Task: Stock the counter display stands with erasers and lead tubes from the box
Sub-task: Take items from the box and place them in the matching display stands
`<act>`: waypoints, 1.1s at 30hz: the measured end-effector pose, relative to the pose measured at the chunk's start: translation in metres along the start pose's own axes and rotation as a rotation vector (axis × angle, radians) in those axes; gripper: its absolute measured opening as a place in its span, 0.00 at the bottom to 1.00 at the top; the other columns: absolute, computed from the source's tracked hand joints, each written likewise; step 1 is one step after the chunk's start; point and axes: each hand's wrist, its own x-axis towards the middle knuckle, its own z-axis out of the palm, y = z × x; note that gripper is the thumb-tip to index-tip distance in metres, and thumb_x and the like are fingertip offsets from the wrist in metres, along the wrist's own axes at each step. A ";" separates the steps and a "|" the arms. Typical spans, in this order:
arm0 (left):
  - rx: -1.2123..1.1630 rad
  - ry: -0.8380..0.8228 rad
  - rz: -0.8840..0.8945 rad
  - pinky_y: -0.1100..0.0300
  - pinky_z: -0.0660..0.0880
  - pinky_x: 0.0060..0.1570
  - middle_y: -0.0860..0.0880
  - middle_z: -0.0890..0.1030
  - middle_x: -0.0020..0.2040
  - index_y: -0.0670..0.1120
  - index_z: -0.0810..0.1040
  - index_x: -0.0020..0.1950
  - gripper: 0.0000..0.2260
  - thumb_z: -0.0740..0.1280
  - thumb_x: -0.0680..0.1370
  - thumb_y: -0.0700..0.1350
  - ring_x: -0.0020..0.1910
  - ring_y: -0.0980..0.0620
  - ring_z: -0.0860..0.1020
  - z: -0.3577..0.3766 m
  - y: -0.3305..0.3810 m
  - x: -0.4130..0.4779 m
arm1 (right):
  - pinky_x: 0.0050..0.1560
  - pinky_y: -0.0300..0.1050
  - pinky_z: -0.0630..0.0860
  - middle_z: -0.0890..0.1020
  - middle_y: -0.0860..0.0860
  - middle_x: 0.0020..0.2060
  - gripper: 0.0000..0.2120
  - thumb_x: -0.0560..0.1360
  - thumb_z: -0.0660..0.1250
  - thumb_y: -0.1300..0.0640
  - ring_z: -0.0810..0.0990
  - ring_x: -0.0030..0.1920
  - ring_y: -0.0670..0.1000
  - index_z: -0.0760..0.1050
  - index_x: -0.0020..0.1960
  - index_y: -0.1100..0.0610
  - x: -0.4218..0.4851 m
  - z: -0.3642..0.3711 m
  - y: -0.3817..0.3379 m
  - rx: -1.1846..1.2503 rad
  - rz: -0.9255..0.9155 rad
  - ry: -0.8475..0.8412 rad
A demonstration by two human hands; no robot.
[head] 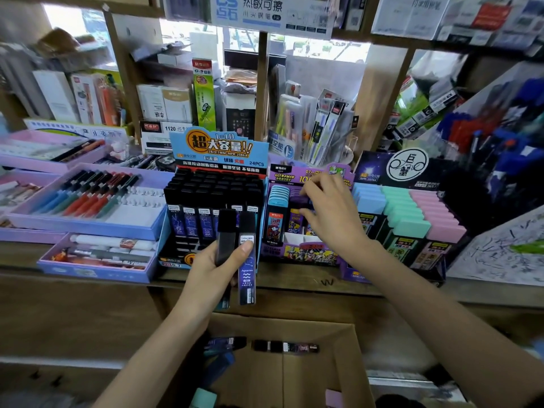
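Lead tubes (246, 269), two of them, stand upright in the grip of the left hand (212, 269), just in front of the blue display stand (217, 151) on the wooden surface (294, 279). Right hand (332, 213) reaches over the purple display stand (303, 254) beside it, fingers bent down; whether it pinches anything I cannot tell. More tubes (285, 346) lie in the cardboard box (309, 378) below.

One wide-angle camera, worn on the head, is looking forward and down over the counter (294, 282), standing near the display stands (219, 151) at the centre; shelves (262, 83) are filling 12 o'clock and the open box (309, 378) is lying at 6 o'clock
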 end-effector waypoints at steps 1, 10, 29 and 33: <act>0.002 -0.001 -0.002 0.70 0.68 0.27 0.54 0.72 0.25 0.57 0.75 0.29 0.10 0.66 0.70 0.54 0.24 0.61 0.70 0.001 0.000 0.000 | 0.56 0.48 0.67 0.73 0.55 0.55 0.14 0.73 0.70 0.56 0.67 0.56 0.56 0.72 0.55 0.59 -0.001 0.000 0.000 -0.015 -0.009 -0.024; -0.014 -0.055 -0.048 0.69 0.69 0.27 0.53 0.75 0.27 0.52 0.76 0.35 0.11 0.68 0.67 0.58 0.26 0.58 0.71 0.009 -0.002 0.002 | 0.43 0.31 0.74 0.80 0.44 0.44 0.07 0.77 0.63 0.49 0.79 0.43 0.40 0.76 0.52 0.51 -0.025 -0.045 -0.033 0.971 0.287 -0.300; -0.332 0.032 -0.276 0.61 0.67 0.33 0.47 0.70 0.35 0.39 0.74 0.55 0.19 0.52 0.81 0.53 0.30 0.54 0.68 -0.050 -0.003 -0.007 | 0.37 0.39 0.78 0.82 0.50 0.38 0.06 0.75 0.67 0.61 0.82 0.36 0.45 0.73 0.43 0.52 0.028 -0.034 -0.057 1.166 0.393 -0.045; -0.451 0.068 -0.291 0.59 0.65 0.38 0.48 0.73 0.35 0.42 0.74 0.53 0.16 0.52 0.82 0.51 0.32 0.53 0.70 -0.059 -0.006 -0.009 | 0.42 0.41 0.75 0.79 0.47 0.36 0.06 0.75 0.68 0.59 0.80 0.41 0.51 0.72 0.43 0.51 0.033 -0.014 -0.074 0.996 0.332 -0.067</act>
